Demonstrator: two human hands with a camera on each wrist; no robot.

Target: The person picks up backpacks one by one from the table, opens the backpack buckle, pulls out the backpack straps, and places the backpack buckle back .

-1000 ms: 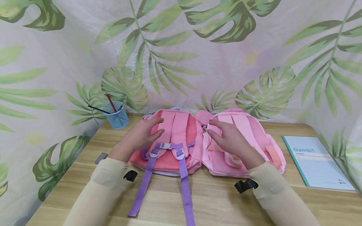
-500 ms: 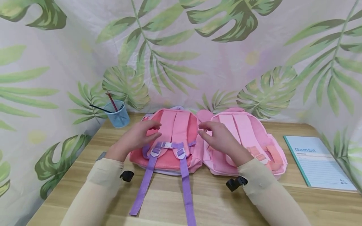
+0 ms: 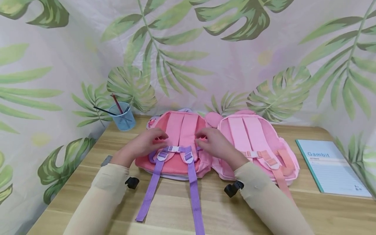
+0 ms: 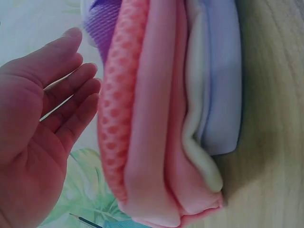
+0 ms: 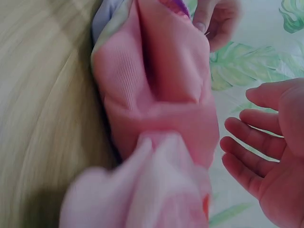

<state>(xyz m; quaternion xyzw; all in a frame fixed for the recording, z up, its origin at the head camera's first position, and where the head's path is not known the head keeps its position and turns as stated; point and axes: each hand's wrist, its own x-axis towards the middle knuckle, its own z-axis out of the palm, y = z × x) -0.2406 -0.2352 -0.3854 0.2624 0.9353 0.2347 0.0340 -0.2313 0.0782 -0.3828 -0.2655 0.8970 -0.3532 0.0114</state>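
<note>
Head view, centre: left hand [image 3: 147, 142] and right hand [image 3: 218, 143], both relaxed and unclenched, hover above one coral backpack [image 3: 174, 130]; rightward, one pink backpack [image 3: 255, 132], one notebook [image 3: 333, 168].

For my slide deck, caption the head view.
Left hand and right hand over a purple-strapped backpack, a lighter pink backpack beside it.

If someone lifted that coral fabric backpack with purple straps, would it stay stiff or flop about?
The coral fabric backpack would probably sag at the side, where its cloth looks folded. The dimpled mesh back panel looks padded and may hold shape. The purple webbing straps trail loosely on the wooden table and would likely dangle.
</note>
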